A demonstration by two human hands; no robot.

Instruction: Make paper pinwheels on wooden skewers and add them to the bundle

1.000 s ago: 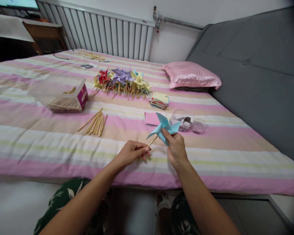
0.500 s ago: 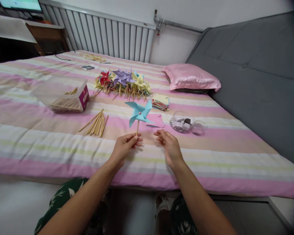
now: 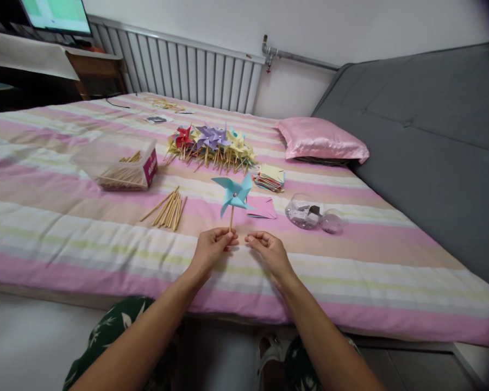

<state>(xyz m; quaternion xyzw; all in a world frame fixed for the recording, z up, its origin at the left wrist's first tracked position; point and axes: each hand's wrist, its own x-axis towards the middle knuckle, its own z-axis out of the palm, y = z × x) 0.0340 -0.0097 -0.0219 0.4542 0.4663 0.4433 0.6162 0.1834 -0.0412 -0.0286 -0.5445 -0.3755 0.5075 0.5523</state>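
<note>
Sticks (image 3: 170,208) left of held pinwheel (image 3: 233,199), paper stack (image 3: 270,177) right.

Nothing is legible (the magenta label (image 3: 150,169) on the box (image 3: 92,171) is blurred).

A bed (image 3: 375,271) with a striped pink, white and yellow cover bore everything. Near its front edge lay a loose fan of sticks (image 3: 168,209); behind them stood a clear box (image 3: 150,167) containing more. Farther back sat a crowded cluster of pinwheels (image 3: 207,138). Right of it were 2 paper piles, a mixed stack (image 3: 270,176) and some pink sheets (image 3: 262,206), then 2 clear round pieces (image 3: 332,222) and 1 pink pillow (image 3: 321,138). Yellow strips (image 3: 163,103) lay toward the far side.
</note>
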